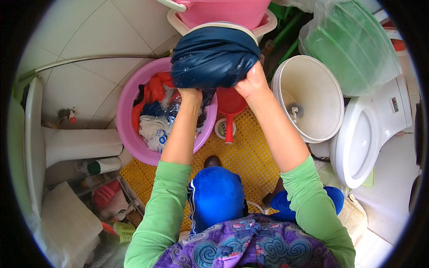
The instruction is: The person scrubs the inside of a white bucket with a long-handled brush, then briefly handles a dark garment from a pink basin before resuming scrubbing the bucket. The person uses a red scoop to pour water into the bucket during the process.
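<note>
A wet dark blue garment [214, 57] is bunched up in front of me, above the far right rim of a pink-purple basin. My left hand [190, 95] grips its lower left part, the fingers mostly hidden by the cloth. On the lower right, my right hand [253, 80] holds the same garment. The plastic basin [124, 124] contains soapy water, red-orange cloth [156, 88], dark cloth and a white cloth with blue print [152, 129]. A red plastic dipper [229, 125] lies just right of the basin, partly covered by the garment.
Pink tub [221, 11] stands beyond the garment. To the right are a white bucket [310, 100] and a toilet [357, 144]. A pedestal sink [83, 144] and a wall tap [71, 115] are at left. Yellow perforated mats [244, 147] cover the floor, with a small round container [221, 129].
</note>
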